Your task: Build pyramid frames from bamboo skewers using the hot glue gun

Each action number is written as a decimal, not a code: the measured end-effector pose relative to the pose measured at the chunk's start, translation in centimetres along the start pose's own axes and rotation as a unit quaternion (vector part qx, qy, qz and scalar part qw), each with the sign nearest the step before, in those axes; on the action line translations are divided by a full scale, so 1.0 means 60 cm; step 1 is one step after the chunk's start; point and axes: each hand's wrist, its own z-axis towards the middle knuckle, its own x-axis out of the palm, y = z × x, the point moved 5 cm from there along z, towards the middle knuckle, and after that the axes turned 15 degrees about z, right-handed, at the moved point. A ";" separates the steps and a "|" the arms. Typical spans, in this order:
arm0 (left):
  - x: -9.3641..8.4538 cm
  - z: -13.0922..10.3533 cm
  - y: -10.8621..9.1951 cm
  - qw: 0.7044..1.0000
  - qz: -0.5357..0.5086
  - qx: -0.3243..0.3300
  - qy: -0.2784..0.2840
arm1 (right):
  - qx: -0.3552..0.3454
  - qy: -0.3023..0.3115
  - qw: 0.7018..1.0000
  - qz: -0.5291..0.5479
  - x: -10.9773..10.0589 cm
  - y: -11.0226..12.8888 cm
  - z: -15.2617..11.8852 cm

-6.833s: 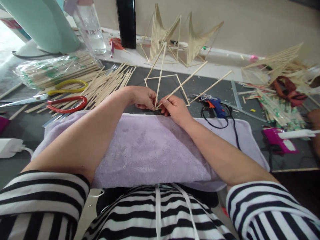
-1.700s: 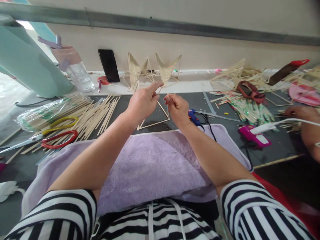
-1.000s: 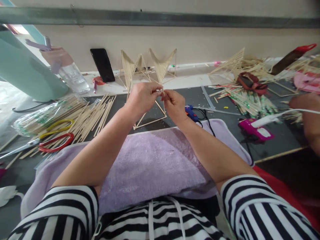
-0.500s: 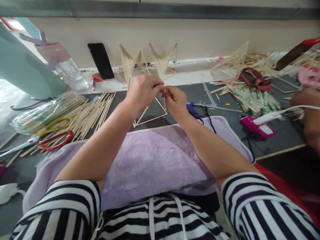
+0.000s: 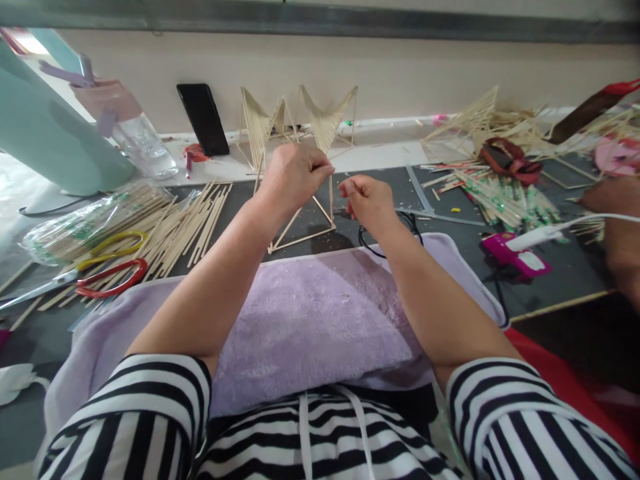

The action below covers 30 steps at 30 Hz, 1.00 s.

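Note:
My left hand (image 5: pixel 295 175) pinches the upper part of a wooden-stick frame (image 5: pixel 303 239), thumb and forefinger pressed together. Its thin sticks form a triangle at the base, near the towel's far edge, with uprights rising toward the fingers. The exact pinch point is hidden. My right hand (image 5: pixel 369 200) is a short way to the right, apart from the frame, its fingers loosely curled with a gap between them and nothing visible in them. Beneath it a black cord (image 5: pixel 367 245) loops on the dark table; the blue glue gun's body is hidden behind the hand and wrist.
A lilac towel (image 5: pixel 300 320) lies in front of me. At left are loose sticks (image 5: pixel 207 217), scissors (image 5: pixel 113 279), a bottle (image 5: pixel 135 130) and a phone (image 5: pixel 203 120). Finished stick models (image 5: pixel 325 123) stand behind. Rightward are bundled sticks (image 5: pixel 515 193), a pink power strip (image 5: pixel 517 257) and another person's hand (image 5: pixel 613 207).
My right hand has parted from my left and moved right, loosening its fingers. The blue glue gun is now covered from view. My left hand keeps its pinch, shifting slightly.

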 end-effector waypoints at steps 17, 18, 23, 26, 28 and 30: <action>0.001 0.000 0.006 1.000 -0.024 -0.012 -0.007 | 0.262 0.250 0.882 -0.302 0.054 -0.019 -0.024; 0.001 0.000 0.008 0.999 -0.027 -0.015 -0.007 | 0.266 0.254 0.880 -0.300 0.053 -0.016 -0.025; -0.007 -0.001 0.016 0.999 -0.038 -0.034 -0.007 | 0.270 0.269 0.873 -0.305 0.054 -0.002 -0.033; -0.018 -0.005 0.018 0.999 -0.037 -0.037 0.000 | 0.274 0.286 0.866 -0.307 0.060 -0.001 -0.038; -0.025 -0.009 0.019 0.999 -0.038 -0.035 0.006 | 0.280 0.295 0.862 -0.302 0.064 -0.001 -0.041; -0.031 -0.012 0.021 0.998 -0.040 -0.037 0.011 | 0.279 0.294 0.865 -0.295 0.067 0.002 -0.045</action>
